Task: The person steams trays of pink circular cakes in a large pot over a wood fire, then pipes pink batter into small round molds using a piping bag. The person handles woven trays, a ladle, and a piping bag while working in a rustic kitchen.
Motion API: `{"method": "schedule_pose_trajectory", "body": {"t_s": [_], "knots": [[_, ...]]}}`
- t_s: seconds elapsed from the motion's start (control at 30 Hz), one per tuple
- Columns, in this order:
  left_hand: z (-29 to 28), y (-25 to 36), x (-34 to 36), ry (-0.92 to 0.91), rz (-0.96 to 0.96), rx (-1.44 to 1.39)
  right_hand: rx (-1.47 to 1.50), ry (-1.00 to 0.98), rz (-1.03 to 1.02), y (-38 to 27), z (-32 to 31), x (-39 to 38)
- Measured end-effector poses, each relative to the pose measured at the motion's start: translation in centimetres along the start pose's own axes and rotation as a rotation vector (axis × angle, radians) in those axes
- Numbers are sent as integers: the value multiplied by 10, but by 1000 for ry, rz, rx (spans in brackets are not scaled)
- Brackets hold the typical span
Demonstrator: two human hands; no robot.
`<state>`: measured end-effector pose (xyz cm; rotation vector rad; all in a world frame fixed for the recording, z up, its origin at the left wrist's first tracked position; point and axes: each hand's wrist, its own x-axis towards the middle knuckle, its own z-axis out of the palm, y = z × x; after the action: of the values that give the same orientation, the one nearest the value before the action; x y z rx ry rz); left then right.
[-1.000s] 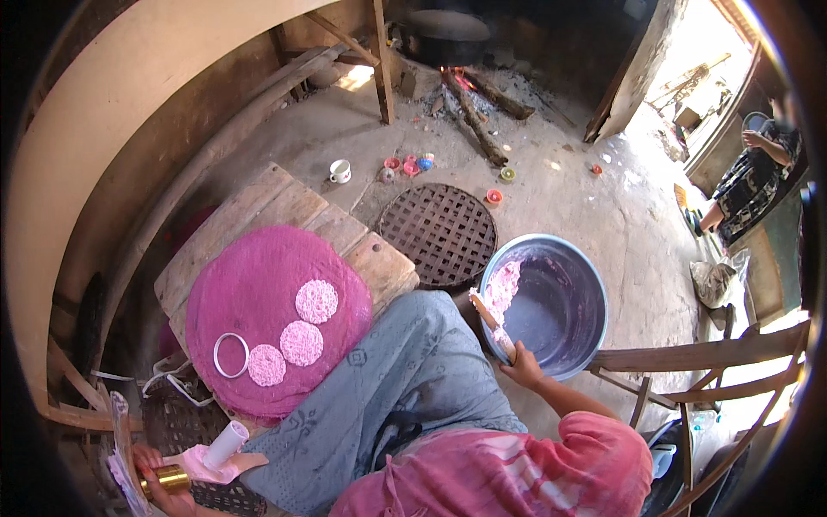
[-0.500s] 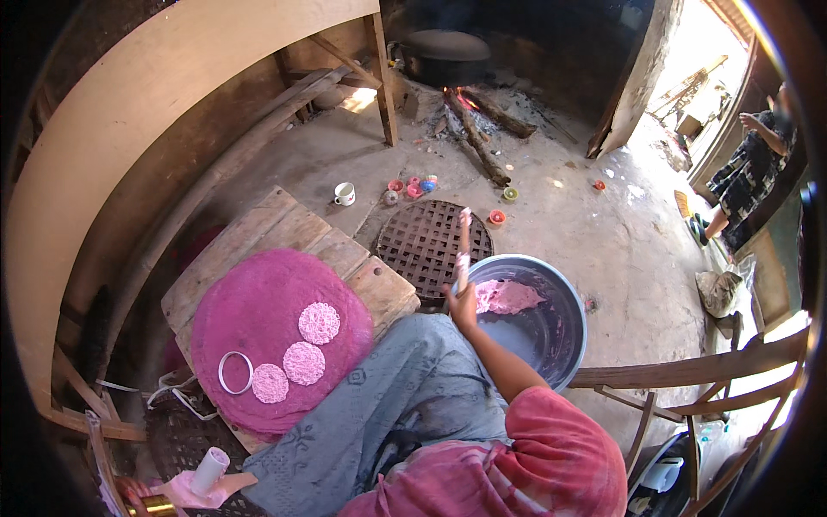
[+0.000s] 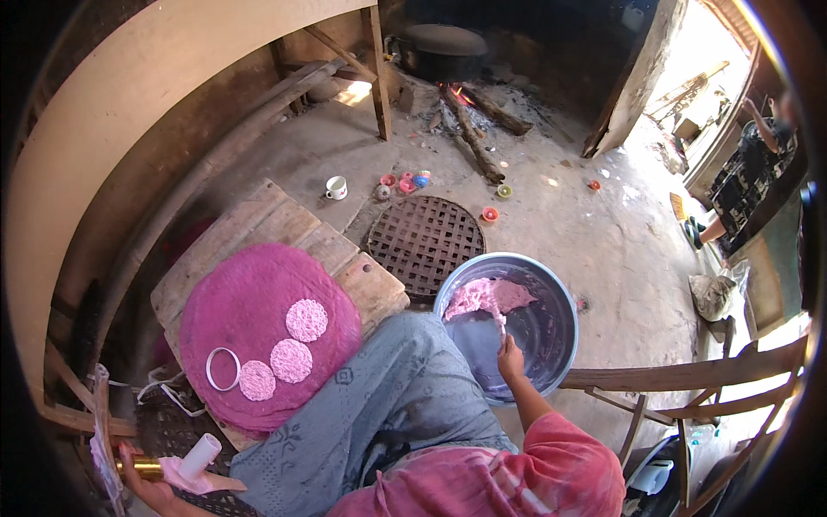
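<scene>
Head view: right hand fingers grip spoon in bowl; left hand clutches roller.

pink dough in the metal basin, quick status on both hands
Right hand in the round grey metal basin, tool in its fingers at the pink dough lump. Left hand low, holding a white cylinder. Nothing between.

A round black grate lies on the concrete floor, near a white cup and small coloured lids; logs burn under a dark pot
</scene>
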<state>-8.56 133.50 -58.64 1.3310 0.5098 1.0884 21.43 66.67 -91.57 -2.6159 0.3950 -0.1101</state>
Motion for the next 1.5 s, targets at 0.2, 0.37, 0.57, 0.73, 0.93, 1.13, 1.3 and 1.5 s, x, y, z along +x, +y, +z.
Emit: {"method": "schedule_pose_trajectory", "body": {"t_s": [0.2, 0.37, 0.57, 0.73, 0.93, 1.13, 1.3, 1.5], "knots": [[-29, 12, 3, 1, 6, 19, -313, -210, -266, -18, -35, 45], [-31, 21, -5, 277, 56, 15, -429, -370, -379, -27, -58, 79], [-18, 23, -5, -7, 27, 50, -516, -578, -456, -32, -49, 95], [-5, 21, -9, 81, 9, 49, -504, -652, -447, -33, -36, 70], [4, 19, -11, 98, 24, 12, -548, -618, -452, -34, -57, 28], [-4, 23, -14, 84, 40, -2, -595, -307, -417, -44, -89, 72], [-19, 27, -14, 72, 38, 1, -656, -327, -543, -70, -72, 104], [-15, 20, -7, 13, 9, -36, -659, -445, -542, -82, -60, 66]]}}
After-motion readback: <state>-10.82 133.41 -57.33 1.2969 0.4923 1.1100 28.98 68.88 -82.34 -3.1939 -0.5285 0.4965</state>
